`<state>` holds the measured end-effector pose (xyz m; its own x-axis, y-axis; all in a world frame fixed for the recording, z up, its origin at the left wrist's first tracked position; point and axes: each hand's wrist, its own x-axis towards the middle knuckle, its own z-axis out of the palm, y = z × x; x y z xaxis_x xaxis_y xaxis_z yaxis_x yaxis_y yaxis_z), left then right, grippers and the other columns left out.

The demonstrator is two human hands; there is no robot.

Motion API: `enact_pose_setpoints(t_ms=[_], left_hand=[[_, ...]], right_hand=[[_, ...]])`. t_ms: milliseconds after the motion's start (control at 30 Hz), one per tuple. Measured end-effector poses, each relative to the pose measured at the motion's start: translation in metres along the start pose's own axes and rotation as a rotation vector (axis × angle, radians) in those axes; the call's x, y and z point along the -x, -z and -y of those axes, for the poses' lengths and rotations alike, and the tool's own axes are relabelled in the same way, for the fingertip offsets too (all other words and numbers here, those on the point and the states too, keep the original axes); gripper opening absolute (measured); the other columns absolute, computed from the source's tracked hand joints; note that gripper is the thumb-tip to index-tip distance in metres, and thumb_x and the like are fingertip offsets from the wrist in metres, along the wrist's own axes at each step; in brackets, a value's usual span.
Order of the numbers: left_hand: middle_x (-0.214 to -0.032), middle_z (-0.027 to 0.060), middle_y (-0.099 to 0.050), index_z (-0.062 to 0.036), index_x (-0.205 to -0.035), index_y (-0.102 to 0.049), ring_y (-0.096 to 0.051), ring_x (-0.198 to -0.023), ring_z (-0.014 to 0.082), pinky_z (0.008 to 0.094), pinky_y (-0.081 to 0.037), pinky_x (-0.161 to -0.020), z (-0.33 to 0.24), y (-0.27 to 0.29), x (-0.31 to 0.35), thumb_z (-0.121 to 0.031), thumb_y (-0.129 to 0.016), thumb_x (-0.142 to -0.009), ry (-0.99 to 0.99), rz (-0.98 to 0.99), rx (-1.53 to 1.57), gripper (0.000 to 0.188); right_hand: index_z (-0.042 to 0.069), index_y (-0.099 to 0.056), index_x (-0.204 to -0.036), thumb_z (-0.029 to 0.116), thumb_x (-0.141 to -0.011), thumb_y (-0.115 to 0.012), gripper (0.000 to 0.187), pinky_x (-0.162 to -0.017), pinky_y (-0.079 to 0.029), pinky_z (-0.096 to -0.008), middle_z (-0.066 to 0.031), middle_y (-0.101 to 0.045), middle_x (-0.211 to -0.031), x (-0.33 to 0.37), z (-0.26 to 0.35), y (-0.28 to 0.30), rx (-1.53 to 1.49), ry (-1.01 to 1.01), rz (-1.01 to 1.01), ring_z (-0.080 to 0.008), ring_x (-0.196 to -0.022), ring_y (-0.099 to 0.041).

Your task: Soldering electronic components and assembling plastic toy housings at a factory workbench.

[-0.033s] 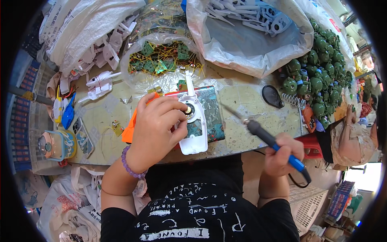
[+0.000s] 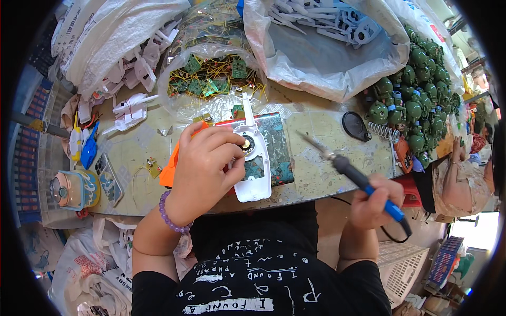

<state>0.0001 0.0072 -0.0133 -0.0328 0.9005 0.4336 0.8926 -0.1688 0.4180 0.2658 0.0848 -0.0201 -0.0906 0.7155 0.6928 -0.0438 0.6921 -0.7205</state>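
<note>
My left hand [image 2: 208, 158] is closed at the side of a white plastic housing half [image 2: 258, 189], which has a long narrow arm pointing away from me. Its index fingertip rests at a small round black speaker [image 2: 246, 144] set in the housing. The housing lies over a red-edged, green-blue flat pad [image 2: 279, 152]. Under my left hand an orange object [image 2: 170, 171] sticks out, mostly covered. My right hand [image 2: 375, 203] grips a soldering iron [image 2: 350, 174] by its blue and black handle. Its metal tip points up and left, over the table, apart from the housing.
Behind the pad lies a clear bag of green circuit boards with yellow wires [image 2: 211, 79]. A sack of white parts [image 2: 337, 79] stands beside it. At right are a black round stand [image 2: 356, 127], a coiled spring holder [image 2: 385, 131] and several green parts [image 2: 421, 95]. A phone [image 2: 109, 181] lies left.
My right hand has shifted slightly to the right with the soldering iron, carrying its tip farther from the housing. My left hand and the housing have stayed still.
</note>
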Motion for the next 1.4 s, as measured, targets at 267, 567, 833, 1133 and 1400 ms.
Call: enact_pose_setpoints(t_ms=[267, 567, 833, 1133, 1400], left_hand=[[-0.091, 0.0016, -0.068, -0.0077, -0.071, -0.062, -0.062, -0.096, 0.0222, 0.0461, -0.036, -0.098, -0.001, 0.002, 0.0, -0.005, -0.068, -0.069, -0.001, -0.022, 0.026, 0.007], [-0.09, 0.001, -0.067, -0.0084, -0.072, -0.062, -0.061, -0.095, 0.0217, 0.0486, -0.034, -0.1, -0.003, 0.002, 0.001, -0.007, -0.067, -0.07, 0.022, -0.015, 0.033, 0.006], [-0.093, -0.0009, -0.068, -0.009, -0.075, -0.064, -0.061, -0.097, 0.0211, 0.0479, -0.036, -0.098, 0.0, 0.002, 0.003, -0.008, -0.069, -0.071, -0.006, -0.031, 0.014, 0.006], [-0.094, -0.0017, -0.069, -0.0096, -0.078, -0.066, -0.06, -0.103, 0.0203, 0.0492, -0.035, -0.099, 0.005, 0.005, 0.006, -0.01, -0.07, -0.072, -0.019, -0.015, -0.001, 0.007], [-0.088, 0.0085, -0.067, -0.0017, -0.082, -0.066, -0.062, -0.083, 0.0205, 0.0309, -0.046, -0.073, 0.002, 0.055, 0.032, -0.009, -0.068, -0.079, 0.284, -0.142, 0.314, 0.008]], right_hand=[[0.001, -0.055, -0.078, 0.018, -0.094, -0.052, 0.023, -0.045, -0.027, -0.0197, -0.0004, -0.043, -0.056, -0.052, 0.001, 0.096, 0.368, -0.006, -0.786, -0.0056, -0.046, -0.037], [0.003, -0.058, -0.079, 0.023, -0.094, -0.057, 0.024, -0.045, -0.03, -0.0208, 0.0018, -0.049, -0.058, -0.077, -0.059, 0.154, 0.504, -0.42, -0.468, -0.005, -0.05, -0.043], [0.002, -0.057, -0.098, 0.021, -0.094, -0.062, 0.02, -0.044, -0.035, -0.018, 0.0011, -0.053, -0.069, -0.039, -0.095, 0.074, 0.324, -0.474, -0.465, -0.0027, -0.054, -0.046], [0.002, -0.063, -0.101, 0.007, -0.086, -0.066, 0.016, -0.072, -0.047, -0.0251, -0.0054, -0.063, -0.089, -0.023, -0.046, -0.056, 0.19, -0.256, 0.45, -0.0116, -0.079, -0.059], [0.0, -0.061, -0.115, 0.021, -0.079, -0.073, 0.043, -0.067, -0.048, -0.0269, -0.0052, -0.067, -0.084, -0.07, -0.066, -0.146, 0.172, -0.527, 0.923, -0.0099, -0.072, -0.06]])
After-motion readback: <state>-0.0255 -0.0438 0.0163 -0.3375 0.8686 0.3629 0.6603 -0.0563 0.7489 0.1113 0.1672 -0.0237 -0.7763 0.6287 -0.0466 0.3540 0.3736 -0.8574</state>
